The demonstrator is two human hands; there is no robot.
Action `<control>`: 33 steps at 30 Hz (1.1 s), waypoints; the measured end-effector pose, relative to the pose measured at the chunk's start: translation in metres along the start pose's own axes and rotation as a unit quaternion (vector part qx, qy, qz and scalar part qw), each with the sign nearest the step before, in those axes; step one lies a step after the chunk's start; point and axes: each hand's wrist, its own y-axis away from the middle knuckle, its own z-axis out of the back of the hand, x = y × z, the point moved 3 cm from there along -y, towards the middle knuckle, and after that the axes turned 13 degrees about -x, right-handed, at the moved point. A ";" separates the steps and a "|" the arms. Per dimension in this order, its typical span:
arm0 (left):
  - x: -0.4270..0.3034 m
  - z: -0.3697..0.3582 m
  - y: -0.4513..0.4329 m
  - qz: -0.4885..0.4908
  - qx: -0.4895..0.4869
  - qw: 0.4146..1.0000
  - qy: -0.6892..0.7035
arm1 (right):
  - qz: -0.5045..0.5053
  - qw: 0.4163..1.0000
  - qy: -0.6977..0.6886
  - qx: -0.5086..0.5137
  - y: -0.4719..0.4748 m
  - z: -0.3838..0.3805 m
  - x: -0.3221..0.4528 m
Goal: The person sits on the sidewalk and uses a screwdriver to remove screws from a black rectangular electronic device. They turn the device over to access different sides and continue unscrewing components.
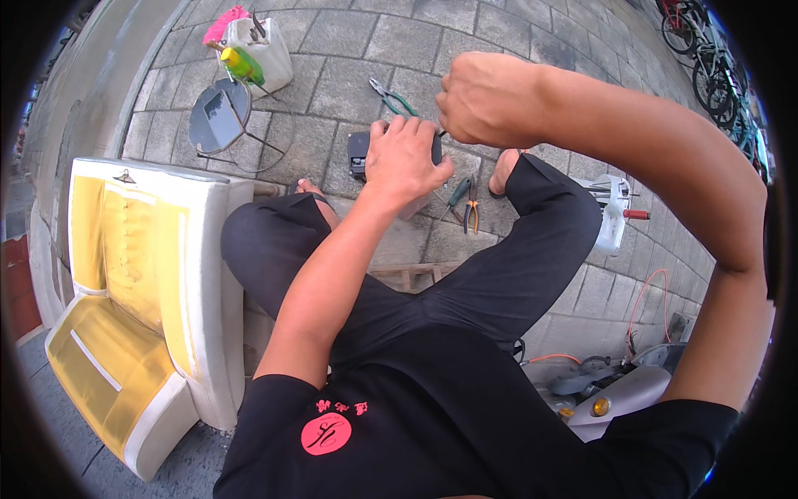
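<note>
My left hand (pixel 404 153) presses, fingers spread, on top of a dark box-shaped part (pixel 358 148) on the paving between my feet. My right hand (pixel 483 96) is raised just right of it, its fingers curled around a thin dark tool (pixel 443 133); only a short bit shows, pointing at the box's right side. Beyond the box lie pliers with green handles (pixel 393 100). Nearer me, between my knees, are a green-handled screwdriver (pixel 460 191) and pliers with orange and black handles (pixel 472 209).
A round stool (pixel 219 115) with a phone-like slab stands at upper left, by a white plastic canister (pixel 271 59) and green bottle (pixel 246 67). A yellow and white seat (pixel 134 249) is at left. A white tool holder (pixel 614 215) stands right; scooter parts (pixel 617 399) lie lower right.
</note>
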 end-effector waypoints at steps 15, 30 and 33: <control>-0.002 -0.005 0.003 0.008 0.002 1.000 0.019 | -0.076 0.978 -0.099 0.164 -0.004 0.015 -0.010; 0.001 -0.002 -0.002 0.010 -0.008 1.000 0.022 | 0.018 0.998 -0.053 0.022 -0.001 0.018 -0.010; -0.001 0.000 -0.001 0.021 0.014 1.000 0.008 | 0.069 0.994 -0.005 0.089 -0.010 0.011 -0.002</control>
